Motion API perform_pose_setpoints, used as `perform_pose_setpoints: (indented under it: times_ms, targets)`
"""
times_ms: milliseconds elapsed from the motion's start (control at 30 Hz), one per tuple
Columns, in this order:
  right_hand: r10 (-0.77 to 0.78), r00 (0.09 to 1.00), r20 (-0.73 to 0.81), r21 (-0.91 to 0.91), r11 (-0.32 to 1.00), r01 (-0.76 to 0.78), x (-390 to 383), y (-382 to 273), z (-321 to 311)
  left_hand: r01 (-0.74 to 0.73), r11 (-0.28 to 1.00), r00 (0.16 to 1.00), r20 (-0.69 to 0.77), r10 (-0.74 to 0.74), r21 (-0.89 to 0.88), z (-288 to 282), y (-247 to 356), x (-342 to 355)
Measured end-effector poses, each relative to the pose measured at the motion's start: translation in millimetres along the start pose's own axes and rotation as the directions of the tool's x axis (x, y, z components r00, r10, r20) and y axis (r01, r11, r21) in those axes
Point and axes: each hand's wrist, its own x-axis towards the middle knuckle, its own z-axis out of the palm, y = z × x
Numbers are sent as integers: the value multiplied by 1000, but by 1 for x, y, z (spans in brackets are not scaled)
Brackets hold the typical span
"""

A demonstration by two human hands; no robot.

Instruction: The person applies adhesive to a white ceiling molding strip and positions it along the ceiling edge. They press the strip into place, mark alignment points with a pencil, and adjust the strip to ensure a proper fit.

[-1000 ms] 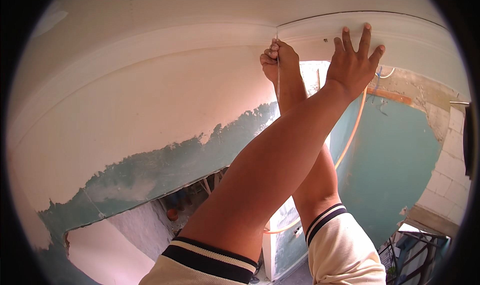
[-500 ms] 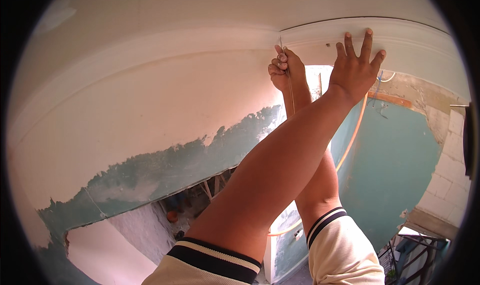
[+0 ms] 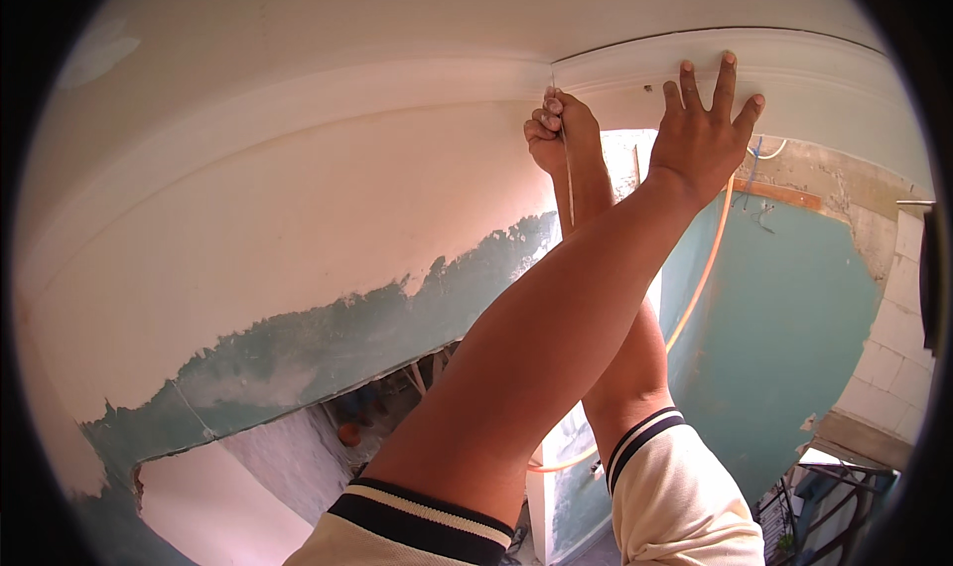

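My arms are crossed, the left forearm passing in front of the right. My left hand (image 3: pixel 703 134) lies with fingers spread against a white cornice moulding (image 3: pixel 794 58) under the ceiling, to the right. Left of it, my right hand (image 3: pixel 568 131) is closed around a long thin strip (image 3: pixel 569 184), which looks like a narrow saw blade. Its upper end stands at the vertical joint where the moulding meets the neighbouring cornice run (image 3: pixel 437 77). The strip's lower part runs down along my right wrist, and its lower end is hidden behind my left forearm.
A half-plastered wall (image 3: pixel 298 218) with green paint below fills the left. An orange hose (image 3: pixel 707 278) hangs in front of a green wall (image 3: pixel 774 328) at right. Loose wires (image 3: pixel 759 154) dangle near the moulding. Bare blocks (image 3: pixel 888 353) show at far right.
My right hand has shifted slightly left with the thin strip, which now stands a little steeper. My left hand stays spread on the moulding. The whole view has moved slightly.
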Motion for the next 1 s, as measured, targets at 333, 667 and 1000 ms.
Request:
perform_pose_setpoints:
  times_ms: [333,667,1000]
  targets:
    - [-50,999,-17,-8,999,50,-1,3,5,-2,1000,1000,-28,2,-12,0,1,1]
    - [-50,999,-2,24,998,50,-6,-1,13,-3,1000,1000,-15,3,11,0,3,3]
    - [-23,1000,-9,94,995,23,-13,4,2,-7,1000,999,33,8,-9,-3,2,3]
